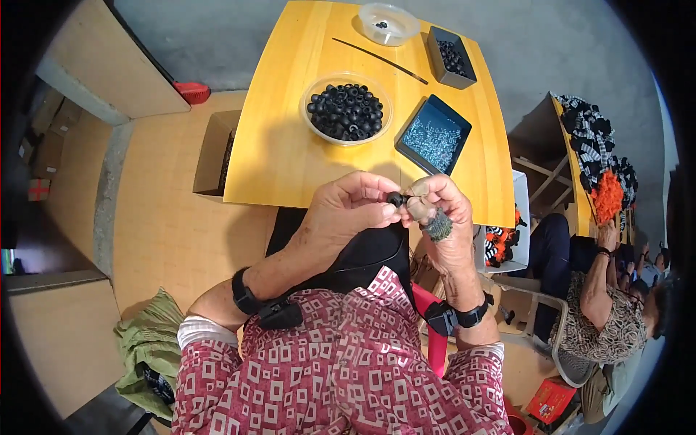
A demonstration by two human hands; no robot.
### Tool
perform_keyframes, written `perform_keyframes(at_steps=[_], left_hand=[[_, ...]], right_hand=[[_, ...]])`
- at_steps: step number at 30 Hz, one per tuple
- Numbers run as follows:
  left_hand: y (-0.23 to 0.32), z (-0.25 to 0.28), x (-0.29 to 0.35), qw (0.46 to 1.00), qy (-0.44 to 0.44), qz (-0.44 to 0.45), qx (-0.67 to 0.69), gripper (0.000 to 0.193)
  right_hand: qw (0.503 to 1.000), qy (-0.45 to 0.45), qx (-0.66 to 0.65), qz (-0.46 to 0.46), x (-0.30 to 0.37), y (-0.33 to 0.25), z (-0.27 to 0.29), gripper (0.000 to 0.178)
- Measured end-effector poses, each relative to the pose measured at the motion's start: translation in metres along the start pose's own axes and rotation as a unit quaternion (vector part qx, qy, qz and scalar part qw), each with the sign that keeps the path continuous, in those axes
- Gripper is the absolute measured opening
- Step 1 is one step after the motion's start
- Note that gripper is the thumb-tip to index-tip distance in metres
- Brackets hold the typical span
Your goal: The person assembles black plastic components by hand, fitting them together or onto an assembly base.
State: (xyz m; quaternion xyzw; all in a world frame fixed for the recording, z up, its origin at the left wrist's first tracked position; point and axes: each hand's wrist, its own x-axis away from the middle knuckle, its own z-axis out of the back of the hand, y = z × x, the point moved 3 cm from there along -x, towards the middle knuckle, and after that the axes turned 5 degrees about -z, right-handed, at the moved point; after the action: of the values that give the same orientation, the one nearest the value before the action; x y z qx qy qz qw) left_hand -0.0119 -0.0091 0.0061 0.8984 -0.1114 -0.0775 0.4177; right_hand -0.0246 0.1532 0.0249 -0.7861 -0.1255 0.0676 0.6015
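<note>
**Black bead pinched between two hands at the table's near edge**

Black and small, the round bead [395,198] sits between the fingertips of both hands, just in front of the near edge of the yellow table [283,159]. The left hand [348,214] closes thumb and forefinger on the bead from its left side. The right hand [442,217] meets it from the right, fingers curled narrow; a small grey ribbed piece [438,226] lies against its palm side, below the bead. Whether the right fingers truly grip the bead or only touch it cannot be told.

On the table, beyond the hands, a clear round bowl of black beads [346,110] stands near the middle. Right of that bowl lies a dark tray of small silvery parts [433,135]. At the table's far edge sit a smaller clear bowl [388,23] and a grey box of black pieces [451,56], with a thin dark rod [378,60] between them and the big bowl.
</note>
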Motion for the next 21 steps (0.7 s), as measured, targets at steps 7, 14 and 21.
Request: perform_keyframes(at_steps=[7, 14, 21], left_hand=[[-0.009, 0.024, -0.003, 0.991, 0.081, 0.081, 0.075, 0.019], [-0.003, 0.056, -0.010, 0.987, 0.140, 0.048, 0.060, 0.014], [-0.015, 0.074, -0.016, 0.979, 0.183, 0.078, 0.039, 0.013]], right_hand=[[0.980, 0.003, 0.174, 0.097, -0.015, 0.010, 0.002, 0.013], [0.699, -0.039, 0.652, 0.291, -0.049, 0.022, -0.019, 0.026], [0.662, -0.046, 0.690, 0.288, -0.068, 0.046, -0.016, 0.028]])
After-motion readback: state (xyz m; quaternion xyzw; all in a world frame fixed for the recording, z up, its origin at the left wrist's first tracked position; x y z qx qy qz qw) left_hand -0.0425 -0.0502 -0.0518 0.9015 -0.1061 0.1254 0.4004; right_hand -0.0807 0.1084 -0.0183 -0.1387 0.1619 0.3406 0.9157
